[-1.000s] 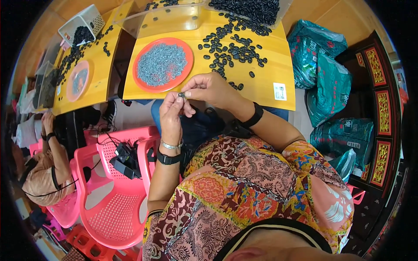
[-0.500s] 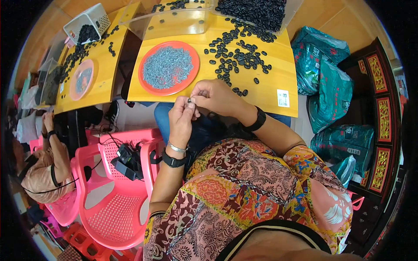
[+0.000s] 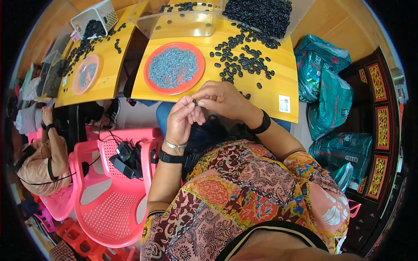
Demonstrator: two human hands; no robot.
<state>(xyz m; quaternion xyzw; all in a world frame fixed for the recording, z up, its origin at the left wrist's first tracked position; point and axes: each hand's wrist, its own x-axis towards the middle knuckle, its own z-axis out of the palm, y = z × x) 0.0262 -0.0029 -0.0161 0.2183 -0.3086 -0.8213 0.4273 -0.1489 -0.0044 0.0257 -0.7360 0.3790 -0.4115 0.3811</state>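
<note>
Above my lap, just off the yellow table's near edge, both hands meet at a small black oval piece (image 3: 194, 102). My left hand (image 3: 178, 124) pinches it between thumb and fingertips, palm partly turned up. Against the same piece press the thumb and forefinger of my right hand (image 3: 221, 99); whether a metal pin is also between them is too small to tell. Beyond my hands lies a red plate (image 3: 174, 92) with a heap of thin grey metal pins or screws (image 3: 173, 67). Loose black oval pieces (image 3: 248, 65) are scattered to its right.
Clear plastic bins (image 3: 174, 28) stand at the table's (image 3: 278, 87) far side, one heaped with black pieces. Left are a second table (image 3: 104, 80), a pink chair (image 3: 113, 213) with black devices on it, and a seated co-worker (image 3: 45, 165). Green sacks (image 3: 333, 93) stand right.
The view has shifted slightly. My fingers have shifted around the black piece, which now sits at a different tilt; both hands still meet at it.
</note>
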